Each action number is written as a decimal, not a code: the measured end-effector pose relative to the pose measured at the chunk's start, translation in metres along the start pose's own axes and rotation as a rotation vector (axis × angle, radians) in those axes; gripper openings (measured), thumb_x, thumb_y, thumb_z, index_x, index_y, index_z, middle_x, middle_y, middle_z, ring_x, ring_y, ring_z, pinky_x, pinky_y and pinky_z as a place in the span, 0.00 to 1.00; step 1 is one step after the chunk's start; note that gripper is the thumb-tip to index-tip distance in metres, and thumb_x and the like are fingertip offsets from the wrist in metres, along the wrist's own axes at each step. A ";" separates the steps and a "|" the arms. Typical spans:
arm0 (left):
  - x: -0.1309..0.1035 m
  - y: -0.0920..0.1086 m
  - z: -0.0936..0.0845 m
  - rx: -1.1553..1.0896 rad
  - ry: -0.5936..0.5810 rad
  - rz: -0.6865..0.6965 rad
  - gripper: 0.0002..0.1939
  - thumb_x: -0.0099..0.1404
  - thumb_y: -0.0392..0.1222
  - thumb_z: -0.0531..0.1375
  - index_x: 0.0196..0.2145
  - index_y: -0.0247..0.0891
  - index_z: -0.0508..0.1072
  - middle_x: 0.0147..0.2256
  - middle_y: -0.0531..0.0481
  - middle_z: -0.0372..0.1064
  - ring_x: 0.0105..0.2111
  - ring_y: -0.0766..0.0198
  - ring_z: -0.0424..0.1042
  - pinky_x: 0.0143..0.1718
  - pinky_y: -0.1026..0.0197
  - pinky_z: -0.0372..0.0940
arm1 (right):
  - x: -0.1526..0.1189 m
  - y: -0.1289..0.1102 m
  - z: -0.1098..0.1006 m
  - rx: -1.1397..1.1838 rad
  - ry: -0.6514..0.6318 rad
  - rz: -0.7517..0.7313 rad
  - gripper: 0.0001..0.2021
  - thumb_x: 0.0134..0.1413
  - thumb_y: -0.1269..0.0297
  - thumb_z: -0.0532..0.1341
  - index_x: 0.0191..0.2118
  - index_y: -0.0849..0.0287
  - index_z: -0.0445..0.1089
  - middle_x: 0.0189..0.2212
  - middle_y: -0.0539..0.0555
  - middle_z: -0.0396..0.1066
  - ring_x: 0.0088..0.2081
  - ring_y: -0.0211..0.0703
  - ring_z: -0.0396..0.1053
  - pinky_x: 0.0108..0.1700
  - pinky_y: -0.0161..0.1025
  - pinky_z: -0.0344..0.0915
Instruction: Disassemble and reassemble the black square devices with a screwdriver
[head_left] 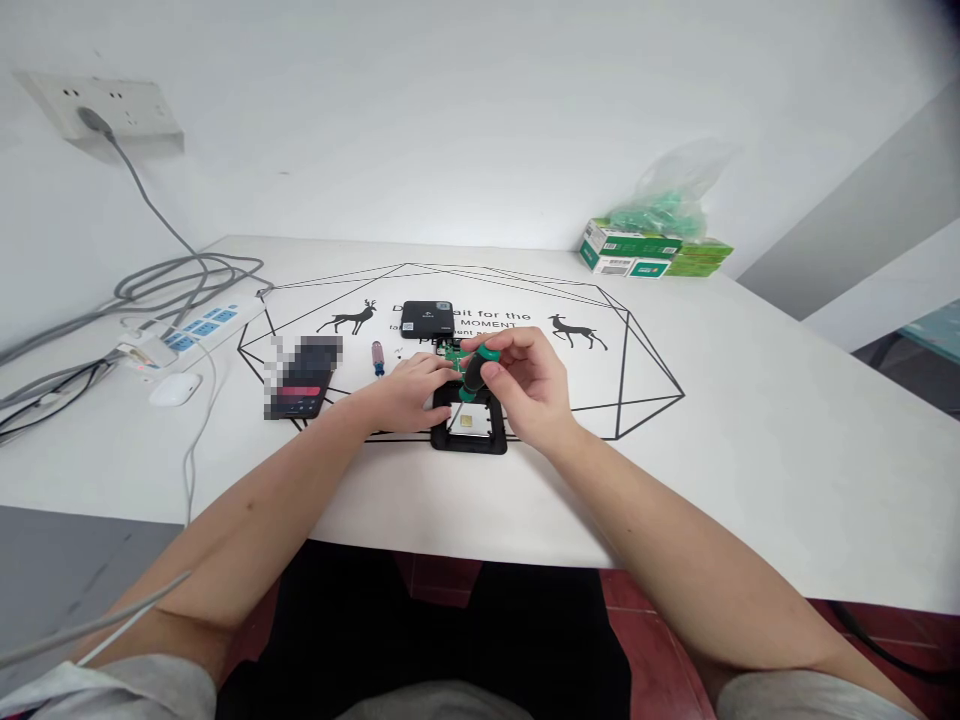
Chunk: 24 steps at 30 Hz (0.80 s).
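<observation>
My right hand (536, 385) grips a screwdriver (475, 372) with a black and green handle. Its shaft slants down to the left, to an opened black case (491, 444) lying flat on the table. Inside the case is a white panel (480, 424) with a gold square. A green circuit board (453, 353) lies at the far end of the case, partly hidden by my hands. My left hand (411, 392) holds the case from its left side, with thumb and fingers apart on it. The screwdriver's tip is too small to make out.
Behind the hands lies a black box-like part (427, 319) with labels. A small screwdriver (377, 358) and a phone (306, 378) lie to the left. Further left are a white mouse (175, 389), a power strip (214, 328) and cables. Green boxes (628, 244) stand back right.
</observation>
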<state>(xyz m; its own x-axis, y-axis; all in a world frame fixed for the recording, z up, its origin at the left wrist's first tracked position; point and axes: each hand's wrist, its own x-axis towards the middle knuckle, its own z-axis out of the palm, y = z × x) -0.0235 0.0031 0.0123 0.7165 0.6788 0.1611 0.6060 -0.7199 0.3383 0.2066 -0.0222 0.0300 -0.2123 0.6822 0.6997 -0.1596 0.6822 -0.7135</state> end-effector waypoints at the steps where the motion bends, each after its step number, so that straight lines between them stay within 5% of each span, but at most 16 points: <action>1: 0.000 0.000 0.000 0.003 -0.007 -0.006 0.27 0.72 0.47 0.63 0.66 0.42 0.70 0.67 0.36 0.66 0.68 0.38 0.61 0.69 0.33 0.59 | 0.000 0.000 -0.001 0.001 -0.014 0.000 0.10 0.72 0.54 0.65 0.51 0.49 0.69 0.51 0.57 0.81 0.52 0.49 0.81 0.48 0.51 0.80; 14: 0.000 0.001 0.001 -0.006 0.014 -0.009 0.20 0.72 0.46 0.63 0.60 0.45 0.73 0.65 0.41 0.68 0.67 0.41 0.63 0.70 0.36 0.60 | 0.007 0.003 -0.001 -0.197 -0.005 -0.139 0.13 0.65 0.54 0.71 0.48 0.46 0.69 0.40 0.50 0.70 0.37 0.43 0.68 0.38 0.45 0.71; 20: 0.000 0.001 -0.003 0.017 -0.014 -0.015 0.24 0.72 0.49 0.63 0.63 0.41 0.72 0.66 0.36 0.67 0.68 0.36 0.62 0.69 0.32 0.61 | 0.004 0.001 -0.002 -0.059 -0.036 -0.100 0.08 0.73 0.53 0.63 0.53 0.46 0.72 0.55 0.56 0.76 0.53 0.48 0.77 0.52 0.53 0.78; 24: -0.002 0.005 -0.005 0.019 -0.015 -0.012 0.26 0.72 0.48 0.63 0.65 0.41 0.71 0.67 0.35 0.65 0.68 0.35 0.61 0.68 0.31 0.60 | 0.003 -0.003 0.001 0.044 -0.015 -0.014 0.11 0.71 0.51 0.66 0.48 0.48 0.67 0.56 0.57 0.80 0.52 0.47 0.81 0.52 0.54 0.82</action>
<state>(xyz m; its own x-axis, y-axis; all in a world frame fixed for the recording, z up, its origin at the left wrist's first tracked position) -0.0236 -0.0015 0.0181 0.7143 0.6851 0.1428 0.6210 -0.7146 0.3219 0.2055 -0.0220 0.0344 -0.2243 0.6681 0.7095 -0.2053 0.6793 -0.7045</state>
